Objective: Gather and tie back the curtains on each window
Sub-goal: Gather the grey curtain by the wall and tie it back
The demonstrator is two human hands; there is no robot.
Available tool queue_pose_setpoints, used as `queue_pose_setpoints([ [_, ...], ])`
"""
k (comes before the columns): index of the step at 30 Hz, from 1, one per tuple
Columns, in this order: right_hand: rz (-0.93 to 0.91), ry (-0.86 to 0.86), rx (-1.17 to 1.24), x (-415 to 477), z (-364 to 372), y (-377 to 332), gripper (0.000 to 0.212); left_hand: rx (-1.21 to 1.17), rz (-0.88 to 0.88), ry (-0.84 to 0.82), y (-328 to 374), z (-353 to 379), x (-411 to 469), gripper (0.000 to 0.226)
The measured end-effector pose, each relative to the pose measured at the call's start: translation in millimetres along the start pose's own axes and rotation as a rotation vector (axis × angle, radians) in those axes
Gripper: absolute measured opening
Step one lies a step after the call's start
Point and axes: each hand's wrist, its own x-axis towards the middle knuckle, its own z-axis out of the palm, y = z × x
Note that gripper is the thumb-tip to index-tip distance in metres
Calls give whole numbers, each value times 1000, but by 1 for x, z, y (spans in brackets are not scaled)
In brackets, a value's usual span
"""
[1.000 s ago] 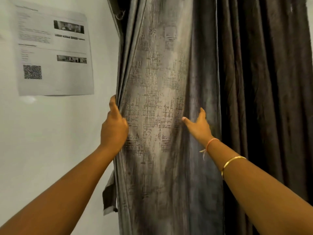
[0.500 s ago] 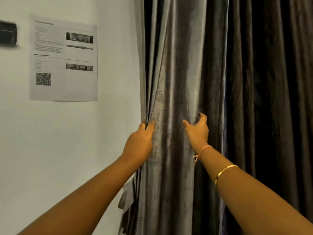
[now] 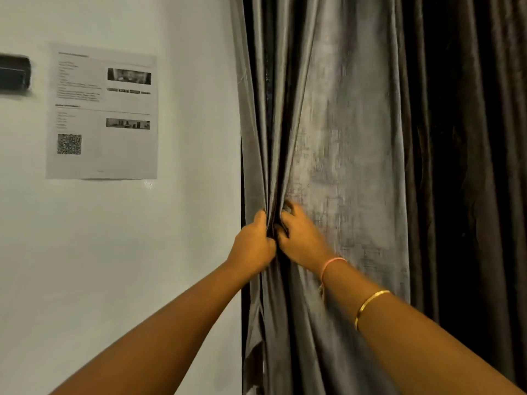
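At the far left of the frame a dark fixture (image 3: 14,75) sits on the pale wall (image 3: 185,252), with a printed notice (image 3: 102,112) just to its right. At centre, the left hand (image 3: 252,246) has its fingers curled round the bunched edge folds of the grey curtain (image 3: 342,138), which hangs from the top of the frame to the bottom beside the wall. Touching it, the right hand (image 3: 302,238) is also curled, its fingertips dug into the next fold; a pink thread (image 3: 332,263) and a gold bangle (image 3: 370,305) circle that arm. Darker drapery (image 3: 470,166) fills the right.

The step looks like gathering. It would go best with the left hand as the anchor, the right reaching rightward for each pleat at the same height and feeding it across, so the bundle stacks evenly. No tie-back is in view.
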Motion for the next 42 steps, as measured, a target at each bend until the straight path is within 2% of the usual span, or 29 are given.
queue_pose_setpoints([
  [2,0,-72,88,4,0,-5,41,-15,25,22,-3,-1,0,35],
  [6,-23,-125,153,8,1,-16,47,-70,54,84,-13,-6,-3,28],
  [8,-35,-141,169,10,3,-22,45,-112,40,99,-18,-11,-3,21],
  [10,-16,-171,204,14,4,-26,31,-144,3,64,-22,-16,-3,23],
  [11,16,-182,229,15,4,-28,20,-149,-12,46,-24,-17,-4,25],
  [14,92,-119,165,14,0,-31,36,-68,-60,52,-28,-22,-9,38],
  [17,150,-16,-147,8,2,-30,22,121,-98,38,-30,-25,-14,78],
  [19,210,21,-227,4,8,-29,25,184,-2,49,-30,-25,-19,95],
  [21,241,50,-223,0,12,-27,34,261,86,50,-31,-24,-21,98],
  [24,175,54,-131,-1,11,-25,31,323,9,8,-31,-22,-18,77],
  [26,110,5,-68,-1,8,-26,29,249,40,20,-28,-17,-17,74],
  [29,38,-74,0,-1,4,-29,24,34,223,-8,-19,-13,-20,96],
  [31,39,-134,25,0,2,-28,23,-78,276,-16,-15,-11,-19,103],
  [33,29,-167,61,-1,-1,-28,23,-169,189,-43,-14,-10,-14,101],
  [36,15,-182,144,-6,-5,-28,33,-285,76,-225,-14,-13,-9,90],
  [39,52,-227,219,-12,-8,-28,35,-412,40,-389,-12,-21,-7,79],
  [42,107,-264,349,-16,-12,-29,41,-444,26,-450,-10,-23,-9,79],
])
